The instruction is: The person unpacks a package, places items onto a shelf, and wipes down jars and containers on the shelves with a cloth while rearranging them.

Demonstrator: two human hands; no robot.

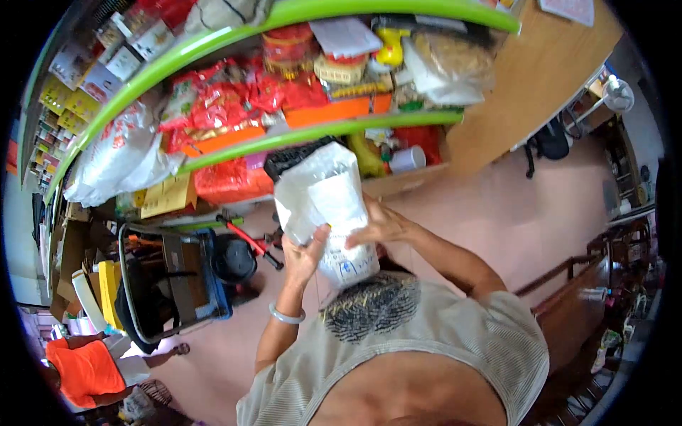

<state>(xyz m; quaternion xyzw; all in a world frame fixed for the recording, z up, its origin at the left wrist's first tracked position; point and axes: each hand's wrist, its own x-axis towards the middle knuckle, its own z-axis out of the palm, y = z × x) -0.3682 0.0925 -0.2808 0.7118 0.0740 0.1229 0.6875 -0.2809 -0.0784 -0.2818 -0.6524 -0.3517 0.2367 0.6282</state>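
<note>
A white plastic bag [334,220] stands in front of my chest, its mouth gaping toward the shelves. Blue writing shows near its lower end, and a pale sheet or flap lies inside the mouth; the rest of the contents is hidden. My left hand [304,254], below a pale bangle [287,314], grips the bag's left side with the thumb on the near face. On the other side, my right hand [380,226] holds the bag, some fingers behind it and some across its front, slightly blurred.
Green-edged shelves [320,131] packed with red packets [220,92] and a knotted white bag [117,153] run across the front. A wooden counter [511,92] adjoins at right. At left are a metal-framed trolley [163,284], a black bucket [234,257] and a person in orange [85,373].
</note>
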